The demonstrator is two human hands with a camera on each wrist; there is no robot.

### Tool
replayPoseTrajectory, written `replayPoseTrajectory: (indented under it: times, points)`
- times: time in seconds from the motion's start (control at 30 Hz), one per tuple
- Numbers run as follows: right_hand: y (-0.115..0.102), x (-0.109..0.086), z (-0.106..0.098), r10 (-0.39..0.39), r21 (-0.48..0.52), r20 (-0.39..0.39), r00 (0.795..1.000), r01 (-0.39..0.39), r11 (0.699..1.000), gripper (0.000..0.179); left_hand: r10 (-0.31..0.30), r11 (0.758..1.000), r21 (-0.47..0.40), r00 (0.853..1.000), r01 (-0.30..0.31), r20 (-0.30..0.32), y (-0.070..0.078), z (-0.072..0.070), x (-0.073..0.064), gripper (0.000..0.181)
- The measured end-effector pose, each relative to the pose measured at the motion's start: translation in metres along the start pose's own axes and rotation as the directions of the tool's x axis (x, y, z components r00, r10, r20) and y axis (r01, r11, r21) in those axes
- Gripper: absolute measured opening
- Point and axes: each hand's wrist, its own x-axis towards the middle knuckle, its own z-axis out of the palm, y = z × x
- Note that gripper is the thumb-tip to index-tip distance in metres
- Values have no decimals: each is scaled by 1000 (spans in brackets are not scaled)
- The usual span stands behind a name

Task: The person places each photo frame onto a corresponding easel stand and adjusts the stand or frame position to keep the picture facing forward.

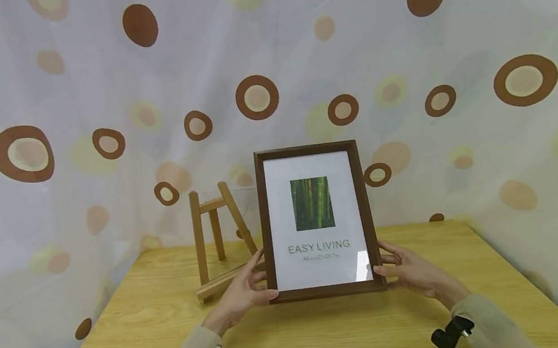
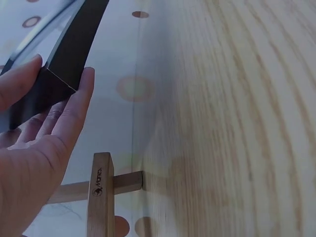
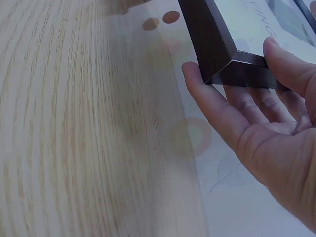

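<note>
A dark brown picture frame (image 1: 313, 204) with a white insert, a green bamboo picture and the words "EASY LIVING" faces me, upright. My left hand (image 1: 241, 297) grips its lower left corner, thumb on the front and fingers behind. At the lower right corner my right hand (image 1: 409, 273) holds it in the same way. Both wrist views show the frame's corners (image 2: 74, 54) raised off the tabletop. Just left of the picture frame stands a small wooden easel (image 1: 199, 239), its right part hidden behind the frame and my left hand.
Under everything is a light wood-grain table (image 1: 153, 334). Behind it hangs a pale curtain (image 1: 295, 36) printed with brown and yellow circles. In the left wrist view, the easel's post (image 2: 100, 197) shows near my palm.
</note>
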Motion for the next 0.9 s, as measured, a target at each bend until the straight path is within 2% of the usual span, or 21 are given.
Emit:
replayPoseTrajectory:
  times: [0.2, 0.53, 0.77, 0.9]
  points:
    - [-5, 8, 8, 20, -29, -21, 1000, -21, 999, 85, -16, 999, 30, 999, 17, -36, 0, -8, -3, 94]
    - [-6, 27, 22, 10, -25, -36, 999, -11, 1000, 85, 0, 997, 81, 997, 6, -73, -4, -26, -9, 90]
    - [-10, 43, 35, 9, -63, -102, 995, -16, 998, 86, 1, 987, 161, 984, 28, -181, -2, -37, -19, 93]
    - [-11, 51, 40, 5, -74, -121, 993, -14, 997, 86, 15, 985, 173, 981, 20, -195, 1, -44, -24, 92]
